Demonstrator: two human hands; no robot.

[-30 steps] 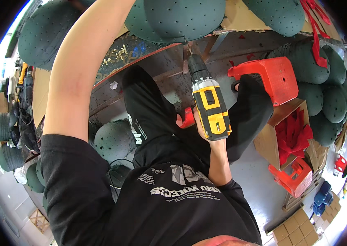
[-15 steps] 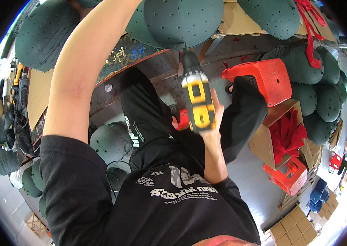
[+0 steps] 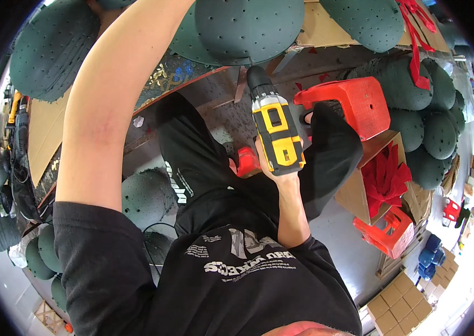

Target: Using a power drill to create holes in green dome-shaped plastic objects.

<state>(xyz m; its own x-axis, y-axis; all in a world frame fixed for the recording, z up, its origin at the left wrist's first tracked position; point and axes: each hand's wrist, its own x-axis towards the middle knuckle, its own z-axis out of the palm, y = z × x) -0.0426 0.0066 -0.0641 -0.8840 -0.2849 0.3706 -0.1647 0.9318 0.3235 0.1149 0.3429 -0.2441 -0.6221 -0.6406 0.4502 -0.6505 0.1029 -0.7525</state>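
My right hand point(image 3: 286, 178) is wrapped round the grip of a yellow and black cordless drill point(image 3: 279, 131). The drill's black chuck points away from me, its thin bit at the near rim of a dark green dome-shaped shell point(image 3: 242, 31) dotted with small holes. Whether the bit is in the shell or only beside it is too small to tell. My left forearm reaches up past the top edge toward the shell's left side, so the left hand lies outside the picture.
Similar shells lie stacked at the far left point(image 3: 52, 50), far right point(image 3: 366, 25) and along the right side point(image 3: 438, 137). A red plastic stool point(image 3: 366, 106) stands right of my knee, near a carton point(image 3: 360, 185) of red strips point(image 3: 385, 182). Cardboard point(image 3: 326, 25) covers part of the bench.
The drill has rolled and swung slightly in my right hand, its body now leaning more to the right. The view has shifted a little; my left arm keeps nearly the same pose.
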